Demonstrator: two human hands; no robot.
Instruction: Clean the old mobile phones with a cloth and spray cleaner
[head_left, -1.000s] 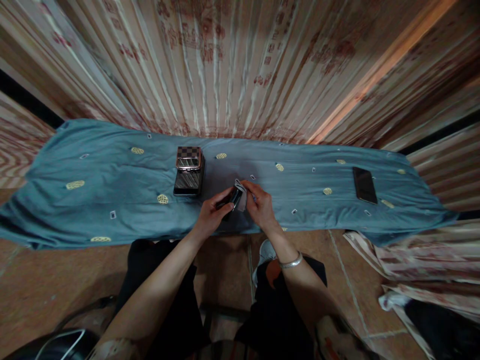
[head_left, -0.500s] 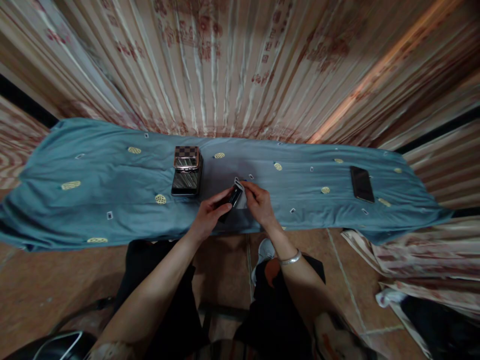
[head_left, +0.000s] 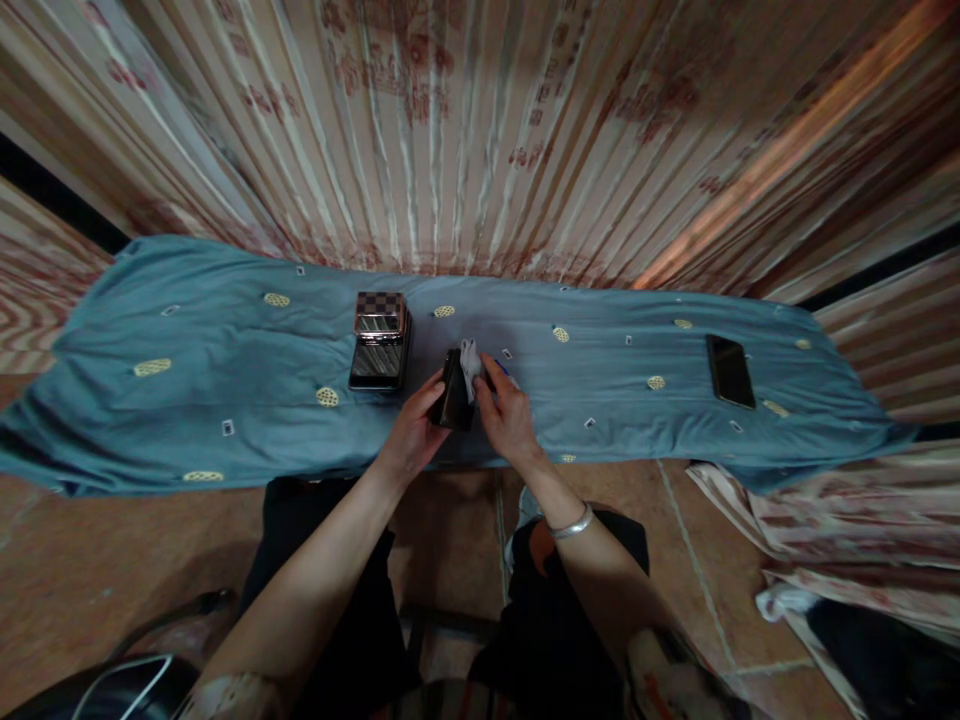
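Observation:
My left hand [head_left: 412, 432] is closed round the side of a flat, dark, glossy object that looks like a phone [head_left: 453, 398], held tilted above the blue cloth. A crumpled light grey cloth [head_left: 469, 358] lies against the right side of this dark object. The fingers of my right hand [head_left: 511, 418] pinch that cloth. Something small and blue [head_left: 502, 368] shows beside the right fingers, too little of it to name. Left of my hands, a folded device with a brown checked cover [head_left: 379, 305] rests on a black glossy slab [head_left: 377, 365].
A dark phone [head_left: 730, 372] lies flat at the table's right part. A blue patterned cloth [head_left: 247, 365] covers the long narrow table. Pleated curtains [head_left: 465, 140] hang right behind it. Below are a tiled floor [head_left: 682, 560] and my legs.
The dark object has turned more upright and shows its broad face. The grey cloth has moved from its upper end to its right side, with my right hand slightly lower.

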